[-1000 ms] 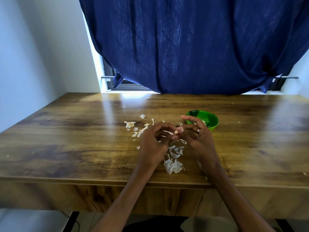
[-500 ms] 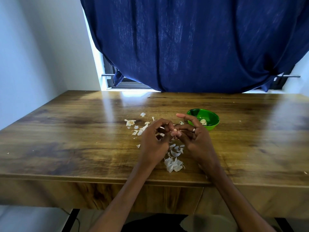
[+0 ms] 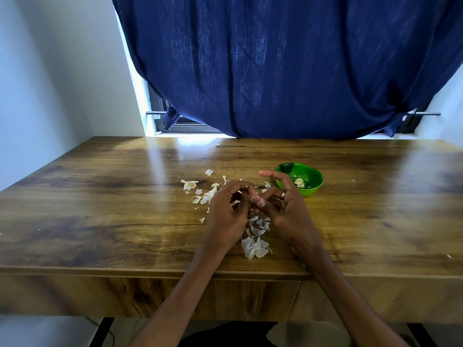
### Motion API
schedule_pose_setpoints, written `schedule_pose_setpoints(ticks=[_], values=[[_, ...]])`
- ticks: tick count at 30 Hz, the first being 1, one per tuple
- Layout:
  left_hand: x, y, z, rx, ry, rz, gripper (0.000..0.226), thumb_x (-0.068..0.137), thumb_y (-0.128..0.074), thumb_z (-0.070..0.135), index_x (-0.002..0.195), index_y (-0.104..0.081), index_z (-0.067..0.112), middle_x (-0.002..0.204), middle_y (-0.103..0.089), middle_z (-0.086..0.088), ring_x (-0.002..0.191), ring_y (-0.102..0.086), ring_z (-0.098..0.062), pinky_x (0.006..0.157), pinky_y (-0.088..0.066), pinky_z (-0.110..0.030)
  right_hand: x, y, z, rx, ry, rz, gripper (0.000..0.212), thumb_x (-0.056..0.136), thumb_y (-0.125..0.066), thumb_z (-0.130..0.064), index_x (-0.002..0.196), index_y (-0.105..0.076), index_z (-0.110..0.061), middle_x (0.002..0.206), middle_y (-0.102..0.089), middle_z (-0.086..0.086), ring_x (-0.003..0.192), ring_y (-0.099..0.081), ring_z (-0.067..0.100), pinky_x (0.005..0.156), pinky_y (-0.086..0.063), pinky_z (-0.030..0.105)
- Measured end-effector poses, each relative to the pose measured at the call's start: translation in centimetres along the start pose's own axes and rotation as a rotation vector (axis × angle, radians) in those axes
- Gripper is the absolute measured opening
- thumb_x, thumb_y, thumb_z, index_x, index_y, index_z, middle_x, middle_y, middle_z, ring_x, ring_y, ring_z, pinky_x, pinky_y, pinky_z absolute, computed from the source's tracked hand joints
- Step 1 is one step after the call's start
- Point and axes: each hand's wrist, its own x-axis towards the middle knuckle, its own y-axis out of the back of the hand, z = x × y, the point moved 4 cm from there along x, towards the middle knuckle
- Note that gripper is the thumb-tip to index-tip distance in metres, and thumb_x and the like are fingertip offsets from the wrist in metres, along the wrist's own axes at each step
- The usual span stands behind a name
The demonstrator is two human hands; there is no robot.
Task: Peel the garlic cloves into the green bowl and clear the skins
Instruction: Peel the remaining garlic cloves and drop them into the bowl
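Left hand (image 3: 226, 211) and right hand (image 3: 280, 204) meet above counter (image 3: 100, 221), fingers curled, pinching garlic clove (image 3: 258, 202), mostly hidden. Skins (image 3: 254, 246) scattered beneath. Green bowl (image 3: 299, 179) just right, peeled cloves (image 3: 299, 182) inside.

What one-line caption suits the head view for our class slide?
Both hands, left hand and right hand, work a garlic clove above scattered skins beside the green bowl.
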Motion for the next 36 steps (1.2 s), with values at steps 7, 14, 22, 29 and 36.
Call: schedule_pose_setpoints(ticks=[7,14,22,29,36], values=[[0.4,-0.7,1.0,0.001,-0.028,0.002,0.018,0.093,-0.064,-0.001,0.092,-0.066,0.017,0.092,-0.059,-0.007,0.08,-0.057,-0.001,0.064,-0.048,-0.01,0.3,0.3,0.5,0.075,-0.038,0.028,0.045,0.089,-0.068,0.009,0.121,-0.052,-0.018,0.083,-0.073,0.017,0.079,-0.074,0.019,0.071,-0.058,0.025],[0.6,-1.1,1.0,-0.037,-0.037,-0.013,0.017,0.092,-0.063,-0.005,0.089,-0.066,0.012,0.092,-0.062,-0.012,0.077,-0.06,-0.003,0.062,-0.047,-0.01,0.5,0.3,0.9,0.091,-0.082,0.024,0.037,0.09,-0.068,0.005,0.112,-0.052,-0.019,0.084,-0.07,0.02,0.075,-0.071,0.019,0.071,-0.059,0.029],[0.0,-0.8,1.1,-0.191,-0.06,0.061,0.017,0.091,-0.066,-0.004,0.089,-0.061,0.013,0.088,-0.068,-0.013,0.078,-0.069,-0.024,0.064,-0.055,-0.024,0.1,0.4,0.1,0.054,0.005,0.072,0.049,0.088,-0.068,0.01,0.122,-0.049,-0.018,0.081,-0.072,0.016,0.079,-0.075,0.017,0.071,-0.058,0.023],[-0.2,-0.6,1.2,-0.055,-0.097,0.083,0.025,0.087,-0.068,-0.007,0.098,-0.061,0.015,0.093,-0.066,0.009,0.092,-0.066,-0.009,0.077,-0.053,-0.019,0.1,0.4,0.5,-0.033,-0.023,0.046,0.053,0.086,-0.074,-0.001,0.124,-0.046,-0.026,0.083,-0.075,0.006,0.084,-0.075,0.017,0.08,-0.061,0.033],[-0.2,-0.7,1.2,-0.052,-0.075,0.063,0.027,0.088,-0.068,-0.006,0.098,-0.062,0.018,0.093,-0.067,0.01,0.091,-0.067,-0.005,0.077,-0.052,-0.015,0.2,0.4,1.3,0.057,-0.123,0.031,0.049,0.089,-0.07,0.006,0.12,-0.047,-0.025,0.081,-0.074,0.002,0.084,-0.075,0.018,0.08,-0.06,0.034]])
